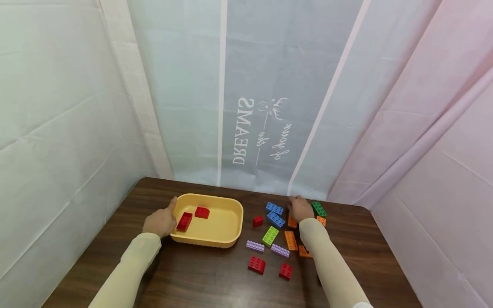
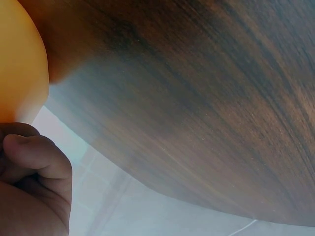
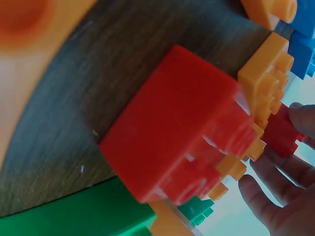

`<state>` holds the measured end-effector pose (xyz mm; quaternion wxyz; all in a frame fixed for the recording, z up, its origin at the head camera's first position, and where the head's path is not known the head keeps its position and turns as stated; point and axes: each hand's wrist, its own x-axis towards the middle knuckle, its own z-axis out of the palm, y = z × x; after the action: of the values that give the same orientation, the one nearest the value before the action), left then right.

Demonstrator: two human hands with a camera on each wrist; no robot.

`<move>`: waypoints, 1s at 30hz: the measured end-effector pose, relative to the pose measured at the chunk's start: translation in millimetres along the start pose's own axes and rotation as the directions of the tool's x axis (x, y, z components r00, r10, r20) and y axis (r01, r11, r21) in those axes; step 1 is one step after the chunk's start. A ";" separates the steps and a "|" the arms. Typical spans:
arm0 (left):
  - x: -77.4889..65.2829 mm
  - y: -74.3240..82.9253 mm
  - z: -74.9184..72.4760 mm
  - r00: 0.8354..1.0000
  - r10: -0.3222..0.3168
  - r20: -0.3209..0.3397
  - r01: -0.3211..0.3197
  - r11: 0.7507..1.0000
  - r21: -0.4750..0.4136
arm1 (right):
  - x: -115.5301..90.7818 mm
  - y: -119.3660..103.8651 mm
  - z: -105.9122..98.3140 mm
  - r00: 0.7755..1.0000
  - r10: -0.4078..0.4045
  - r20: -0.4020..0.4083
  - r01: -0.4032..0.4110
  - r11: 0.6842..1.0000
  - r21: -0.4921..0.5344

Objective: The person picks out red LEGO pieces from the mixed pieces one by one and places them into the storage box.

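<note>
A yellow tray (image 1: 219,224) stands at the left of the table with two red toy building bricks (image 1: 185,222) in it. My left hand (image 1: 159,221) grips the tray's left rim, its index finger extended along the edge. At the far side of the table, my right hand (image 1: 301,208) is among the loose bricks. In the right wrist view its thumb and fingers pinch a small red brick (image 3: 281,132) beside an orange brick (image 3: 261,73). The head view hides that red brick behind the hand. A larger red brick (image 3: 167,123) sits close to the right wrist camera.
Blue bricks (image 1: 275,219), a lime green brick (image 1: 270,236), lilac bricks (image 1: 255,246) and red bricks (image 1: 256,265) lie between the tray and my right arm. A green brick (image 1: 319,209) is right of the hand. Curtains hang behind the dark wooden table (image 1: 208,273).
</note>
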<state>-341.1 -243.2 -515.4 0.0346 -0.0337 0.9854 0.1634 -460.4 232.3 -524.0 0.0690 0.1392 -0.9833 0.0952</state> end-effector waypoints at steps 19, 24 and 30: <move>0.9 -0.9 0.2 1.000 0.018 -0.007 -0.018 1.000 0.008 | -3.4 -12.3 -20.8 0.998 -0.050 -0.025 0.052 0.996 0.071; -0.5 -0.4 -0.6 1.000 0.012 -0.005 -0.012 1.000 -0.001 | -1.8 -21.2 -24.1 0.995 -0.093 -0.042 0.095 0.993 0.068; -2.7 0.4 -1.2 1.000 0.017 -0.010 -0.018 1.000 -0.009 | -1.3 -32.6 -25.8 0.990 -0.121 -0.068 0.124 0.991 0.043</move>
<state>-338.5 -243.1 -514.0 0.0280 -0.0260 0.9851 0.1678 -447.0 207.2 -493.7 0.1037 0.1977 -0.9675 0.1183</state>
